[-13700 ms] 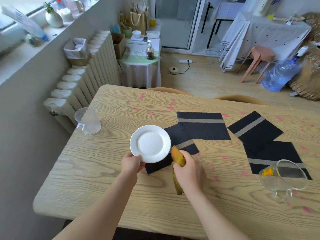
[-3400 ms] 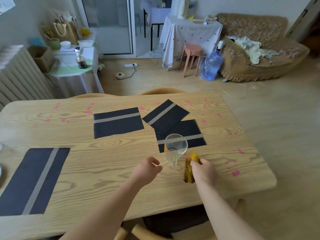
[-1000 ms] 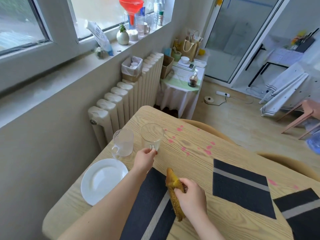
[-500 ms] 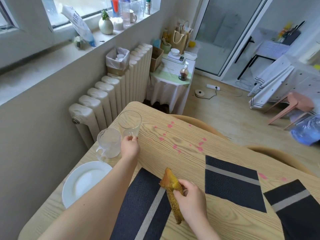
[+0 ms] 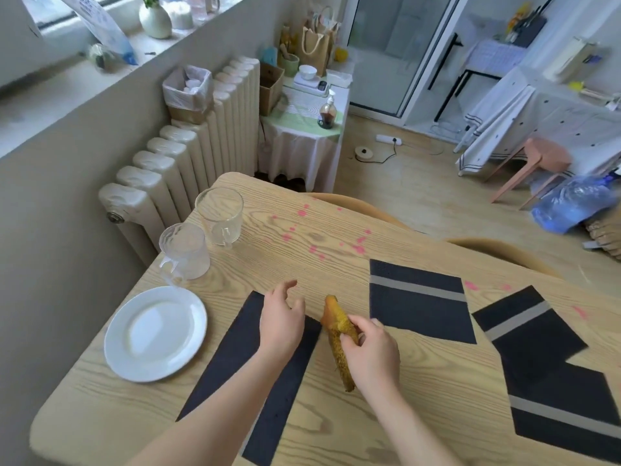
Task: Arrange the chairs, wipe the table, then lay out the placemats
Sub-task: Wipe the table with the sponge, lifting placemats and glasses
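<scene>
At the left edge of the table (image 5: 84, 408), beside the radiator (image 5: 174, 169), sit a white plate (image 5: 154, 334) and two clear mugs (image 5: 184, 253). Open wood with pink spots runs to the far edge, where chair backs (image 5: 356, 205) show. The left hand (image 5: 280, 322), fingers loose and holding nothing, is over the nearest placemat (image 5: 228, 358). The right hand (image 5: 373, 351) pinches a yellow-brown cloth (image 5: 336, 319). Three more placemats (image 5: 416, 304) lie right, two overlapping.

Bare forearms reaching forward, left hand (image 5: 280, 321) palm down, fingers loosely spread, right hand (image 5: 373, 351) curled, pinching a yellow cloth (image 5: 334, 317).
</scene>
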Tool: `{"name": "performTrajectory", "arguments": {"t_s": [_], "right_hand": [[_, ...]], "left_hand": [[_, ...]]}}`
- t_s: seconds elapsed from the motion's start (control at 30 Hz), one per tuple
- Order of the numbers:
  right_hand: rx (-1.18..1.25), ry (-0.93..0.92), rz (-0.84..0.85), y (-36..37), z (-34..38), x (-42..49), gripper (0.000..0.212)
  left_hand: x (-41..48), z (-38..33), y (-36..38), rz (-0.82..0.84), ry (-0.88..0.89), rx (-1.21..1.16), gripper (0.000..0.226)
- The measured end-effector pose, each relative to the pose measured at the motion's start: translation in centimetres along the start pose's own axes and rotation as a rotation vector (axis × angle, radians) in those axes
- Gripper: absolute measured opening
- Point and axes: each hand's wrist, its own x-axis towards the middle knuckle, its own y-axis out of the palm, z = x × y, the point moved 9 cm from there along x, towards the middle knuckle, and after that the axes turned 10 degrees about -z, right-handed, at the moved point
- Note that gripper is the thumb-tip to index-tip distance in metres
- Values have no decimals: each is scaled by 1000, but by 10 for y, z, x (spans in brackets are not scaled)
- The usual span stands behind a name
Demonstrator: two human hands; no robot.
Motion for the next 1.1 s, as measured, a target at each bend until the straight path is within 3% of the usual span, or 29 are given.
{"name": "performTrajectory", "arguments": {"t_s": [0.17, 0.3, 0.4, 0.77, 1.0, 1.1], "right_hand": [[-169, -43, 28, -19, -39, -24, 42], [-260, -102, 282, -6, -89, -73, 57], [-273, -56, 236, -20, -123, -90, 58], [-481, 395, -17, -157, -279, -114, 59], [-465, 119, 152, -120, -252, -75, 66], [-393, 150, 127, -123, -262, -42, 59]], "left_hand": [[-44, -14, 24, 121, 358, 281, 30], [-86, -15, 56, 229, 471, 334, 29], [-121, -16, 80, 310, 533, 371, 29], [-205, -33, 136, 453, 636, 379, 29], [-247, -38, 167, 481, 652, 448, 27], [-257, -42, 184, 446, 651, 478, 27]]}}
